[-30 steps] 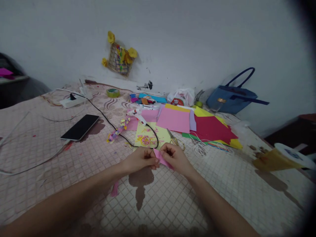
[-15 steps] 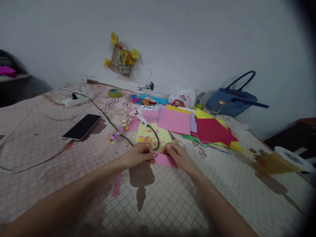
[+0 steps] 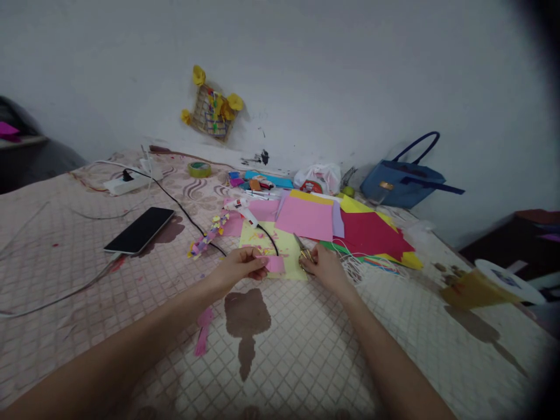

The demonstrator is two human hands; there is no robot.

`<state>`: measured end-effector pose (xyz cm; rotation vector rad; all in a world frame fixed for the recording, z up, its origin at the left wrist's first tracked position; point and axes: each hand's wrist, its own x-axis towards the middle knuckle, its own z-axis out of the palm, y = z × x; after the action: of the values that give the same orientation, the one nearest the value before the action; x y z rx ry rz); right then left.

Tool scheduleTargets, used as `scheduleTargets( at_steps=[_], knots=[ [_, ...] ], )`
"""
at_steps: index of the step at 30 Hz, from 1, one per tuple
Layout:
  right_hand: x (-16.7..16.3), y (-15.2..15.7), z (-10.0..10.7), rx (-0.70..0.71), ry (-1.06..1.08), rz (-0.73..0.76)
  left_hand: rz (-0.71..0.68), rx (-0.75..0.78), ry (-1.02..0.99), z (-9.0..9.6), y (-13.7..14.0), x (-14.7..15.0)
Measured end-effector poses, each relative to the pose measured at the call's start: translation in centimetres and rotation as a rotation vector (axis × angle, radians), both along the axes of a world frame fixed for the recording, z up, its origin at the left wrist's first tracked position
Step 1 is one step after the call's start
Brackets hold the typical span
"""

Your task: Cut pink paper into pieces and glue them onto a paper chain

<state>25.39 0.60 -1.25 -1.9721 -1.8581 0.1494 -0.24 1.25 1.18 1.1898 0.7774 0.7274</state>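
Observation:
Pinched in my left hand [image 3: 245, 265] is a small pink paper piece [image 3: 275, 264], held above the edge of a pale yellow sheet [image 3: 289, 270]. My right hand [image 3: 326, 265] has its fingers closed at the handles of the gold-handled scissors [image 3: 305, 252], whose blades point away from me. Paper scraps [image 3: 258, 235] lie on the yellow sheet. Beyond them rests a white glue gun [image 3: 242, 210] with a black cord. A pink paper tassel [image 3: 202, 332] lies on the cloth near my left forearm.
A phone [image 3: 140, 230] on a cable lies at left, near a power strip [image 3: 131, 179]. Pink sheets [image 3: 305, 217] and red paper [image 3: 371, 233] are spread at the back. White string [image 3: 352, 265] lies right of my hand; a blue bag [image 3: 400, 181] stands behind.
My right hand has let go of the pink paper and moved right to the scissors. My left hand keeps hold of the paper. The view has shifted slightly.

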Motion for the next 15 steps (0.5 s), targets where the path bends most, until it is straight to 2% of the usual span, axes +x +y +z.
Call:
scheduleTargets(
  at_steps=[8, 12, 15],
  knots=[
    [1.3, 0.2, -0.3, 0.048, 0.17, -0.073, 0.008, -0.023, -0.04, 0.5, 0.0, -0.1],
    [0.7, 0.3, 0.5, 0.104, 0.348, 0.007, 0.064, -0.024, -0.065, 0.5, 0.1, -0.2],
    [-1.3, -0.4, 1.4, 0.14, 0.513, 0.13, 0.108, 0.014, -0.109, 0.4, 0.5, -0.4]
  ],
)
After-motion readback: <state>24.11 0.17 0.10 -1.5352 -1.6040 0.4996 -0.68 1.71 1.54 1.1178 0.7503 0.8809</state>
